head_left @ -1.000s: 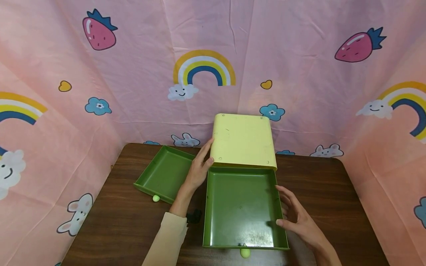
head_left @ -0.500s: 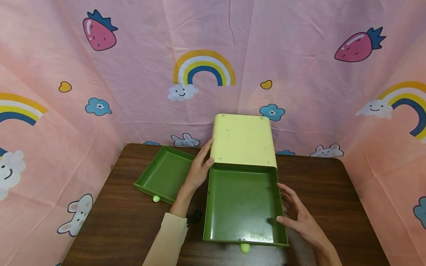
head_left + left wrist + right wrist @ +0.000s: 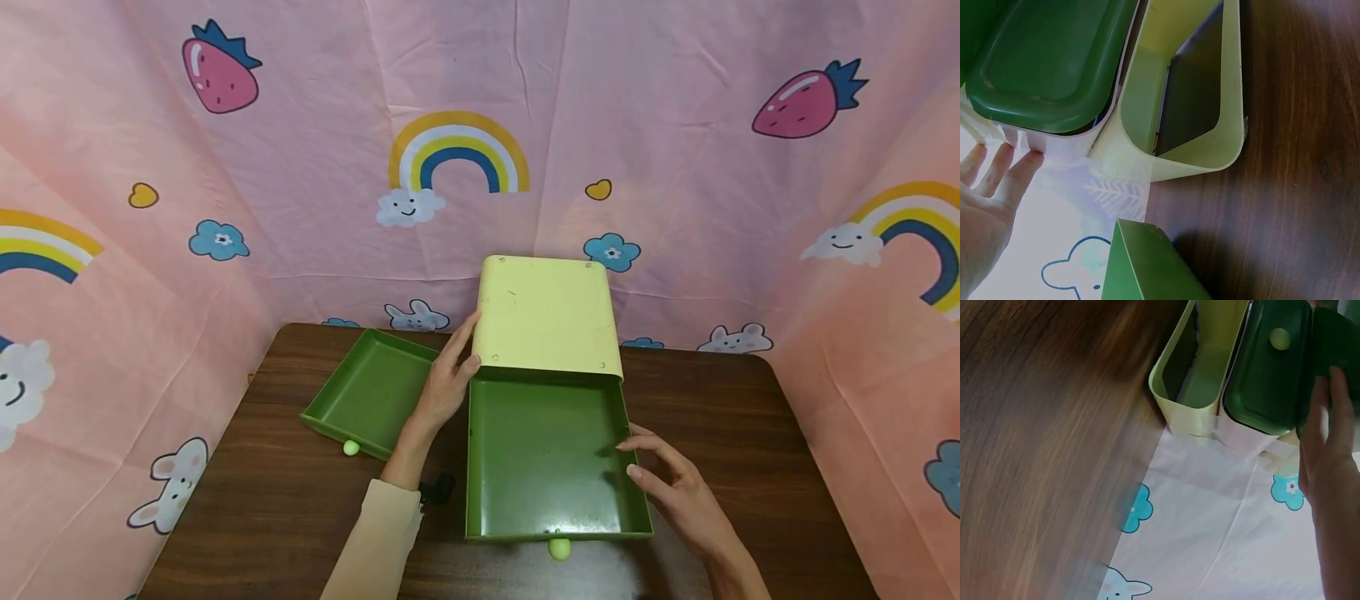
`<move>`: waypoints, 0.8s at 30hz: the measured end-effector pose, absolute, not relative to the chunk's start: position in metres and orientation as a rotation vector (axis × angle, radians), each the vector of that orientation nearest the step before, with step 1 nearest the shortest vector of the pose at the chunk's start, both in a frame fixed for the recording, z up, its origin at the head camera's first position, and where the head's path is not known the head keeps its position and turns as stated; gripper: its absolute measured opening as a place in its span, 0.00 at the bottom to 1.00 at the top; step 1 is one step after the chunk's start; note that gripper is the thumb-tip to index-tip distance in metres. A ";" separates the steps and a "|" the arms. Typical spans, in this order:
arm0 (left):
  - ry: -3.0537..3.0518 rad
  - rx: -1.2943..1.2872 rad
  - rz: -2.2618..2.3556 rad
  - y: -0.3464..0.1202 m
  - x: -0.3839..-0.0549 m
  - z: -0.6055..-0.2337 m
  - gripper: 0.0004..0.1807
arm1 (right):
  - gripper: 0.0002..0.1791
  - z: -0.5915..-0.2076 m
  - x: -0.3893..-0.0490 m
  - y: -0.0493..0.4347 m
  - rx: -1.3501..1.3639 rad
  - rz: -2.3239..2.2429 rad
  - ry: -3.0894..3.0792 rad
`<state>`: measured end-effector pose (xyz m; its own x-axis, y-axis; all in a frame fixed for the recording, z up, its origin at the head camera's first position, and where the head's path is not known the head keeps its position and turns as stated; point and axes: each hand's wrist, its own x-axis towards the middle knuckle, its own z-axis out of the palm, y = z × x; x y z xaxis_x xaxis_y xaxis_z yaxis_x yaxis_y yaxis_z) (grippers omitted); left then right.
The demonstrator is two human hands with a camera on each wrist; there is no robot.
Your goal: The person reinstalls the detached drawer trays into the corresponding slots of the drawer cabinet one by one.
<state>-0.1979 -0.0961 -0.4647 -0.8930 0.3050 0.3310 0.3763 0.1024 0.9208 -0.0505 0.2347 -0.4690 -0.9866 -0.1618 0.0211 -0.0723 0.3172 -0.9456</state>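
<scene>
As the drawer [image 3: 547, 475] slides deeper into the cabinet [image 3: 547, 312], less remains outside; left hand [image 3: 448, 383] touches the cabinet's left side, fingers extended; right hand [image 3: 678, 490] half-spread at the drawer, hold unclear.

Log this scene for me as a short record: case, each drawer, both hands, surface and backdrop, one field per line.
body: pale yellow case
extended: green front drawer, far end under the case's front edge, light-green knob toward the person
loose: smaller-looking green side drawer, left of the case, partly behind the left arm
seated: closed drawer, beside an open compartment
left: left hand, touching the case's left side
right: right hand, at the front drawer's right wall
surface: dark wood-grain table
backdrop: pink printed cloth
</scene>
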 end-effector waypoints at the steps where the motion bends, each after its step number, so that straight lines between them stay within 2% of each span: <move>1: -2.289 -0.707 -1.944 -0.096 -0.198 -0.464 0.41 | 0.14 -0.468 -0.050 0.235 -0.215 -1.764 2.504; 12: -2.302 -0.698 -1.959 -0.096 -0.196 -0.465 0.37 | 0.19 -0.460 -0.050 0.232 -0.192 -1.743 2.447; 24: -2.262 -0.705 -1.975 -0.096 -0.197 -0.466 0.40 | 0.37 -0.463 -0.049 0.240 -0.450 -1.810 2.240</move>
